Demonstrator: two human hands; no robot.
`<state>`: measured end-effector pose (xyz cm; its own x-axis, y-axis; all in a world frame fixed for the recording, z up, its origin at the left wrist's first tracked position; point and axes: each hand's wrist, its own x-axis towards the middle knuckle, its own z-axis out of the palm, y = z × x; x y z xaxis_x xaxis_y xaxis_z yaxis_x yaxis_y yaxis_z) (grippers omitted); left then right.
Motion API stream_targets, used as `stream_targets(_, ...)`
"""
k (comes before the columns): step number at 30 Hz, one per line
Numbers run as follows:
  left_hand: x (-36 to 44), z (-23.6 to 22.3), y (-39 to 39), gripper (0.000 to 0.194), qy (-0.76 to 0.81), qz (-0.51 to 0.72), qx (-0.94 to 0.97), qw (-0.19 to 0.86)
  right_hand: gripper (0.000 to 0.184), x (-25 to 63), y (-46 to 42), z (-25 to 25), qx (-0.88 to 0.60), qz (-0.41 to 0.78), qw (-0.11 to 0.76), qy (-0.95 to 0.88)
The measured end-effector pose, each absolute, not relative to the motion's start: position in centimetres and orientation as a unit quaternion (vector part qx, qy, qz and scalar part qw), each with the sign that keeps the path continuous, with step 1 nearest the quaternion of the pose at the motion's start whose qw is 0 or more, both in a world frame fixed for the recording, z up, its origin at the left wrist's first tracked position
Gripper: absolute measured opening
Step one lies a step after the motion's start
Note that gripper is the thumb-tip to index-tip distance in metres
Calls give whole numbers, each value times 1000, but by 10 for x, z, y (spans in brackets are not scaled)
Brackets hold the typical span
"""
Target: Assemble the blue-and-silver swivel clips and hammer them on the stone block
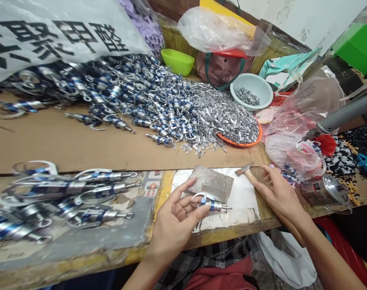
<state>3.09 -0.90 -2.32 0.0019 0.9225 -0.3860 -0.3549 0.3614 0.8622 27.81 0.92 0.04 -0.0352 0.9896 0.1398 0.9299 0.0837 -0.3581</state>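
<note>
My left hand (180, 209) pinches a small blue and silver metal fitting with a curved pale lever (214, 204) between thumb and fingers, its pin end pointing right. Just behind it, a flat worn metal block (212, 183) lies on a white sheet (246, 197). On the right, my right hand (277, 191) is around the wooden handle of a small hammer (244, 169), loosely, with the fingers partly curled. The hammer's head is over the sheet's far edge, and its handle runs back beneath my wrist.
Several similar fittings (95, 197) lie at left on the bench. Behind are a big heap of fittings (126, 88), small metal plates (231, 117) spilling from an orange tray (257, 139), and a pale bowl of pins (251, 90). A metal mug (324, 191) and a power screwdriver (346, 114) are at right.
</note>
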Motion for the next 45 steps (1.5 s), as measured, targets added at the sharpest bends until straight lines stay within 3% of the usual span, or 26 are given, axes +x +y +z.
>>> stream_targets(3, 31, -23, -9, 73, 506, 494, 279, 650, 36, 303, -3, -15, -691, 98, 56, -714)
stream_targets(6, 31, -22, -9, 73, 507, 495, 282, 647, 28, 292, -9, -17, -667, 95, 114, -730)
stream_targets(9, 30, -22, -9, 75, 506, 492, 287, 648, 31, 267, -15, 1, -581, 89, 191, -786)
stream_targets(15, 28, -21, -8, 85, 491, 486, 287, 664, 65, 243, -28, 34, -426, 107, 172, -882)
stream_targets(20, 32, -19, -8, 84, 504, 503, 278, 645, 61, 241, -31, 27, -449, 90, 120, -881)
stream_targets(26, 32, -20, -8, 84, 504, 506, 275, 644, 52, 252, -36, 8, -486, 145, 192, -840)
stream_targets(28, 30, -22, -8, 73, 513, 491, 285, 644, 44, 265, -33, -2, -538, 154, 244, -792)
stream_targets(30, 26, -24, -8, 47, 528, 467, 321, 633, 42, 283, -28, -13, -600, 155, 255, -742)
stream_targets(32, 23, -26, -8, 22, 547, 463, 378, 586, 42, 297, -21, -20, -644, 154, 196, -723)
stream_targets(35, 19, -27, -9, 3, 553, 507, 471, 465, 35, 299, -5, -19, -656, 97, 102, -742)
stream_targets(40, 18, -23, -9, 11, 497, 543, 583, 344, 29, 243, 56, -6, -609, -11, 68, -790)
stream_targets(45, 16, -20, -7, 15, 468, 524, 641, 309, 27, 186, 118, -13, -615, -1, -3, -788)
